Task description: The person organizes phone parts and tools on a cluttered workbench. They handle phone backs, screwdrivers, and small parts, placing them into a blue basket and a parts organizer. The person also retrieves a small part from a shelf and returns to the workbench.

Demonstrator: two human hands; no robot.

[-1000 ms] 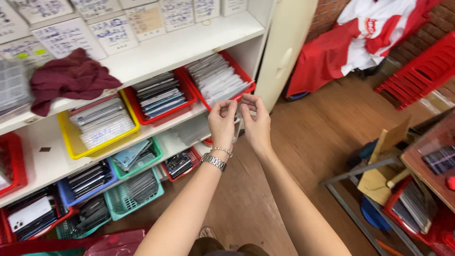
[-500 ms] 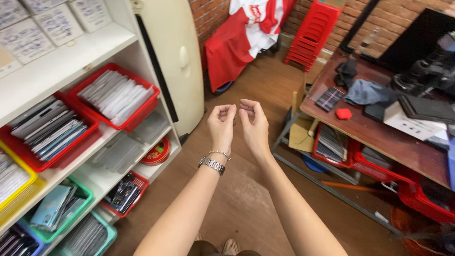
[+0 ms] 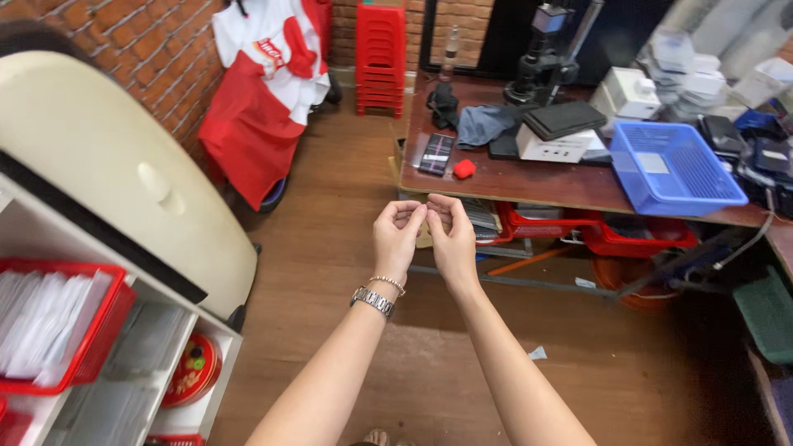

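Whatever's pinched btwn the fingertips is too small to make out. Left hand [image 3: 396,238] & right hand [image 3: 451,239] both curled, tips touching, held over wood floor [image 3: 347,272]. Wooden table [image 3: 529,177] just beyond w/ blue basket [image 3: 671,169]; white shelf [image 3: 124,330] cut off at left.

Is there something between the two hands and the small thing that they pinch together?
Nothing visible: the left hand and right hand meet fingertip to fingertip in mid-air above the wooden floor. What they pinch is too small to make out.
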